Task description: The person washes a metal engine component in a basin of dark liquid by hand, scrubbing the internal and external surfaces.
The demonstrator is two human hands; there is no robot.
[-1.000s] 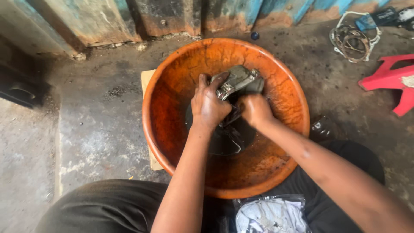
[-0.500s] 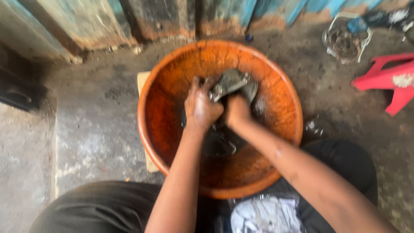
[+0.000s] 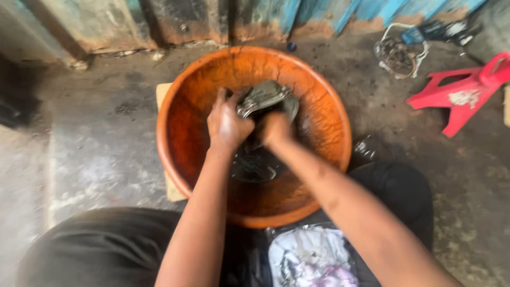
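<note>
A wide orange basin (image 3: 324,106) sits on the concrete floor in front of me, with dark liquid pooled at its bottom. Inside it, a grey metal part (image 3: 264,95) is held above the liquid. My left hand (image 3: 227,125) grips the part from the left side. My right hand (image 3: 276,129) is closed against it from the right and below; this hand is blurred. Both hands look wet and grimy. The underside of the part is hidden by my fingers.
A red plastic stand (image 3: 461,93) lies at the right. A tangle of wire and small items (image 3: 397,53) sits near the blue-painted wall (image 3: 340,13). A wooden board (image 3: 163,93) pokes out under the basin. My dark-trousered knees frame the bottom.
Both hands and the metal part have shifted slightly within the basin, staying clasped on it. The view has drifted so the basin sits a little more to the left.
</note>
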